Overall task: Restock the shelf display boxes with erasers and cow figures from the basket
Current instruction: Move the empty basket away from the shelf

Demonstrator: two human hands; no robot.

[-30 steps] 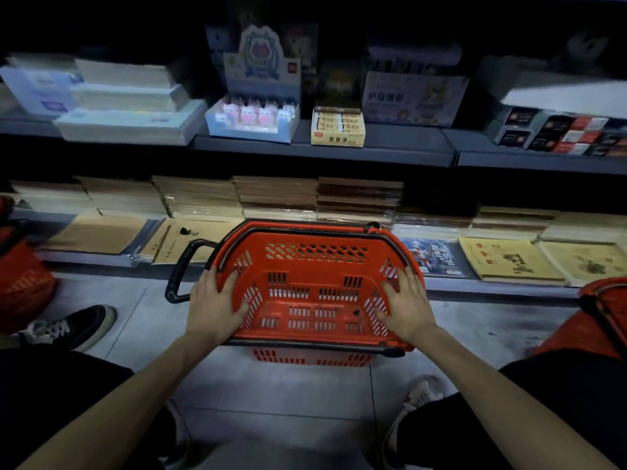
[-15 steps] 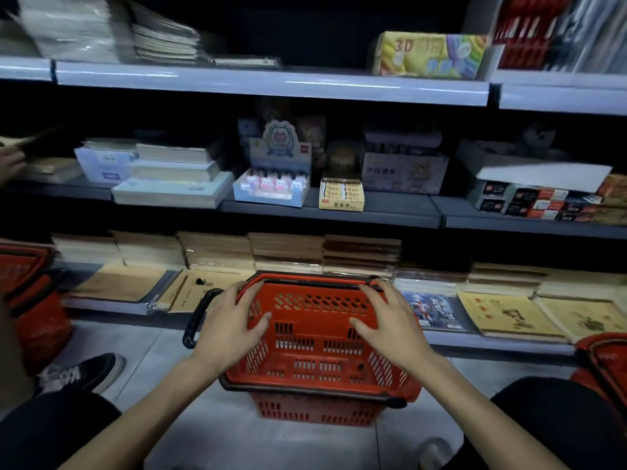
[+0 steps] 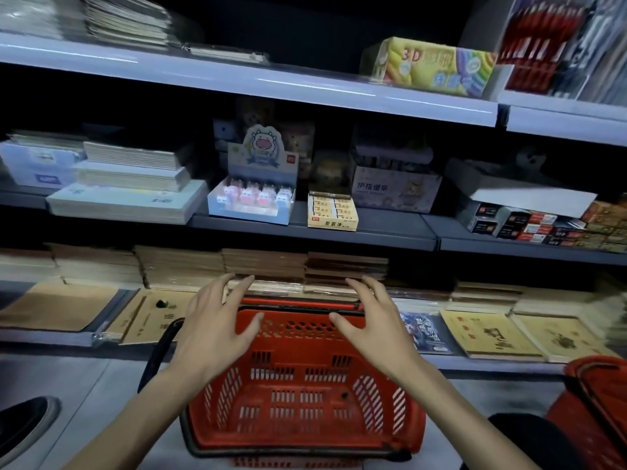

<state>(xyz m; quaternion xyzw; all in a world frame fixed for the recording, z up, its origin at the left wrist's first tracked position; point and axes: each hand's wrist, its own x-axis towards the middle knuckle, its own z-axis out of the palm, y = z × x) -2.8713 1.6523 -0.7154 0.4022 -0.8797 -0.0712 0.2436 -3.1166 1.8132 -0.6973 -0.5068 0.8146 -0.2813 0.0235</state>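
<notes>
A red plastic basket [image 3: 298,398] stands on the floor in front of me, and I see nothing inside it. My left hand [image 3: 217,330] and my right hand [image 3: 373,327] hover above its far rim, fingers spread, holding nothing. On the middle shelf stands a pale blue display box [image 3: 249,206] with a cow picture on its back card and several small pink and white cow figures inside. To its right sits a yellow eraser box [image 3: 332,213] filled with erasers.
Stacks of notebooks [image 3: 125,198] fill the middle shelf's left. Brown exercise books [image 3: 264,266] line the bottom shelf behind the basket. A second red basket [image 3: 597,412] stands at the right. A dark shoe [image 3: 23,425] rests at the left. A colourful box [image 3: 434,67] sits on the top shelf.
Both hands have let go of the basket's sides and risen above its far rim with fingers spread. The view has tilted upward, bringing the upper shelves into sight.
</notes>
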